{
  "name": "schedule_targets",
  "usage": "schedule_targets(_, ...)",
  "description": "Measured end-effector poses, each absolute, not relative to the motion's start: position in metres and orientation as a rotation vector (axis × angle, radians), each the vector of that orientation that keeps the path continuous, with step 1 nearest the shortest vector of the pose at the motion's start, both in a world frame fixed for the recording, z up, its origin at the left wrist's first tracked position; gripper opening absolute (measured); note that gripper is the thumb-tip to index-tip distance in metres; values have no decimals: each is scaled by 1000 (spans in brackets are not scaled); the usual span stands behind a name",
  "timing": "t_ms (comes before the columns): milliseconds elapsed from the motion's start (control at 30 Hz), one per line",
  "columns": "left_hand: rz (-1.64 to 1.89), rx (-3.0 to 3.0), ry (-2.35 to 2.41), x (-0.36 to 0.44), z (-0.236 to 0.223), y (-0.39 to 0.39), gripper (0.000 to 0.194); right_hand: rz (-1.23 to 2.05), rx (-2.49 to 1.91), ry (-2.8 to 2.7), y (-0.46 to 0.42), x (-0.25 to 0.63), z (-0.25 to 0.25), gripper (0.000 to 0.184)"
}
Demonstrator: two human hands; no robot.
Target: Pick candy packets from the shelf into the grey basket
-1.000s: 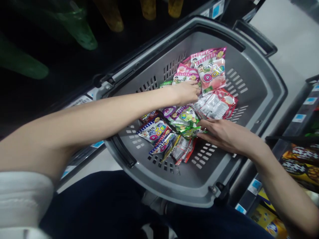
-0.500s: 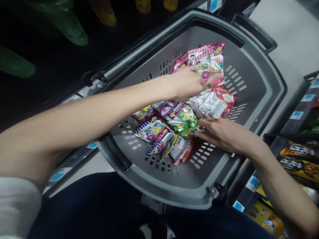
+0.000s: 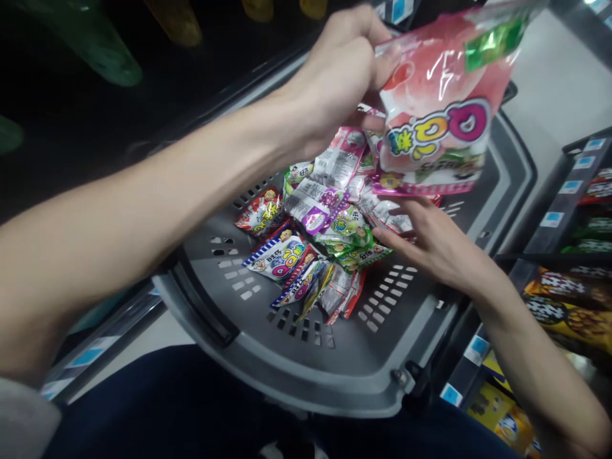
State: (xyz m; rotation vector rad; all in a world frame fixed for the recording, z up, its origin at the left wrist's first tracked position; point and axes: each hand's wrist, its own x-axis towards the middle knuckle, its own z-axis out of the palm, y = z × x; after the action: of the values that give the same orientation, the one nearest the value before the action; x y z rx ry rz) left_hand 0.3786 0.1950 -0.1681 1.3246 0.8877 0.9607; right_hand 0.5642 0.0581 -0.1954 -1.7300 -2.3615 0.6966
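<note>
My left hand point(image 3: 342, 73) is closed on the edge of a pink gummy candy bag point(image 3: 433, 86), held above the far right part of the grey shopping basket point(image 3: 287, 376). The bag is tilted, its lettering upside down to me. Inside the basket lies a pile of small candy bags, among them a purple and silver bag point(image 3: 313, 204), a blue-striped bag point(image 3: 277, 255) and a green bag point(image 3: 344, 239). Just over the right side of the pile is my right hand point(image 3: 428, 242), fingers spread and nothing seen in them. The raised pink bag hides part of the pile.
Dark shelving with green bottles point(image 3: 105, 57) runs along the left. On the right, a shelf holds yellow and brown snack bags point(image 3: 568, 315) behind blue-and-white price tags point(image 3: 478, 349). The basket stands close before my legs point(image 3: 157, 408), over a pale floor.
My left hand has lifted the pink candy bag out of the pile, up and towards me, and turned it over. My right hand has shifted slightly up, its fingers off the green bag.
</note>
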Motion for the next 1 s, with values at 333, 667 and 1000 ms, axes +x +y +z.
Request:
schedule_targets(333,706,1428,790,391,-201,189,24,1047,-1467,-1326,66,574,-192,46)
schedule_targets(667,678,1773,779,399,-220,165,22,1080,-1655,-1263,75,594,-189,56)
schedule_targets(1000,401,1690,807,408,-237,144,24,874,-1581,-1239,75,590,-189,52)
